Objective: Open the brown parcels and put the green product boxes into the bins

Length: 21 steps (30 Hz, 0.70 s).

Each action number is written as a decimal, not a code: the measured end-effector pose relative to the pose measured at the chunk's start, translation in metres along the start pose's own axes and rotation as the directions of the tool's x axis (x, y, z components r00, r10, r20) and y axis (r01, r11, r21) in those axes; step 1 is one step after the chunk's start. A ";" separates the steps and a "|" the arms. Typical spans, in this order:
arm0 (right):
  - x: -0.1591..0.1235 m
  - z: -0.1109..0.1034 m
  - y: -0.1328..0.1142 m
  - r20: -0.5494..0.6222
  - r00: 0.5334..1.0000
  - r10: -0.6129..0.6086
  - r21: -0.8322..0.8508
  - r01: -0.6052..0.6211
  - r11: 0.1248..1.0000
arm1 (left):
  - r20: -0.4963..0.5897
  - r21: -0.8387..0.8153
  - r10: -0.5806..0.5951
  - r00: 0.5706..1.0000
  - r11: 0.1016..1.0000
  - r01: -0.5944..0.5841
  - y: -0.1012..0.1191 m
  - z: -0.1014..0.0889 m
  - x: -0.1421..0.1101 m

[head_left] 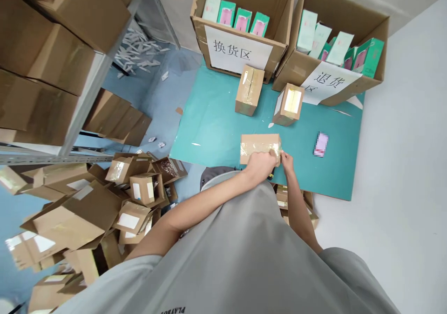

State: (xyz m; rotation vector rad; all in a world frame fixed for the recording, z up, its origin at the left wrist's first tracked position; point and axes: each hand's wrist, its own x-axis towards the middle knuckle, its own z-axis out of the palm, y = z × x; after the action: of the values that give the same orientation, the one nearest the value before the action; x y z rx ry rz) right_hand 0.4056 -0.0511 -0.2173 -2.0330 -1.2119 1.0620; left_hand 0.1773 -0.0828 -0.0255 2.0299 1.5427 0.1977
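A small taped cardboard box (258,143) lies near the front edge of the green table, clear tape shining along its top. Across its near right part rests my left hand (260,165), fingers curled down against the cardboard. My right hand (287,161) is at the box's right end, fingertips pinched together at the edge; what they grip is too small to make out. Just below my left hand shows a bit of a black and yellow object (271,175), mostly hidden. Two more closed cardboard boxes, one taped (249,90) and one with a white label (288,104), stand behind.
Two large open cartons, left (240,49) and right (331,79), hold green and white boxes at the table's back. A pink, pixelated item (320,144) lies on the green table (209,118). Opened cardboard boxes (84,211) pile at left, beneath a loaded shelf (87,90). A white wall borders the right.
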 end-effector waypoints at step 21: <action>-0.031 0.074 -0.074 0.263 0.940 -0.216 0.010 0.221 0.975 | -0.230 -0.323 -0.534 0.814 0.831 0.453 -0.240 0.010 -0.058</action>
State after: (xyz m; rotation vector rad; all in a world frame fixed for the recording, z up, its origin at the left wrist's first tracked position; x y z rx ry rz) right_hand 0.3004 -0.0414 -0.1900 -1.7592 -1.5478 1.2394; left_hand -0.0376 -0.0995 -0.1471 1.3764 2.0729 0.4998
